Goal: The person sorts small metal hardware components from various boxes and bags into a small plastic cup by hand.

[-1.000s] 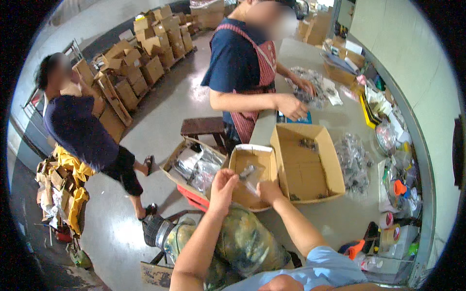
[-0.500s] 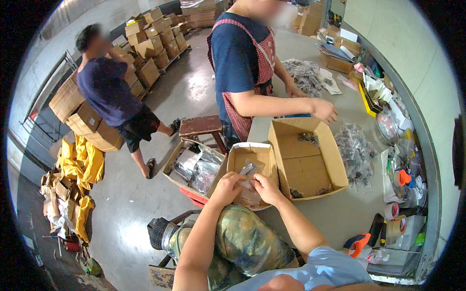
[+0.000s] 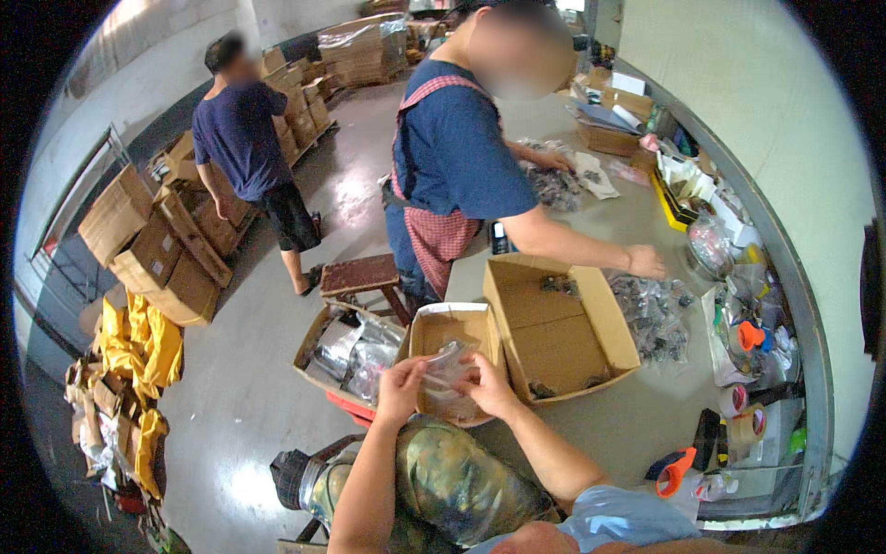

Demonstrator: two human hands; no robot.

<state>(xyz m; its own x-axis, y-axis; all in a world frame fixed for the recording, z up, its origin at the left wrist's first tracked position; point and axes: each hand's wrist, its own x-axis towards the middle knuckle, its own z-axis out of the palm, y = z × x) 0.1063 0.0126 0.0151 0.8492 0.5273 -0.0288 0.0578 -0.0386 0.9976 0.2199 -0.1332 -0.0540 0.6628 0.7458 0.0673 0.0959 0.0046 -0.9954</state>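
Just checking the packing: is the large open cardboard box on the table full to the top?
No, the large cardboard box shows mostly bare floor.

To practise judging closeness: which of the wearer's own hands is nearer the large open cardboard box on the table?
Right. The right hand sits beside the near-left corner of the large open box, pinching a clear plastic bag. The left hand holds the bag's other side, farther left over the small box.

Far across the table I see a person in a red checked apron (image 3: pixel 441 235) reaching over a large open carton (image 3: pixel 554 323). Left, a wooden stool (image 3: pixel 362 275) stands beside stacked cardboard boxes (image 3: pixel 157 249). Near right, tape rolls (image 3: pixel 746 420) lie.
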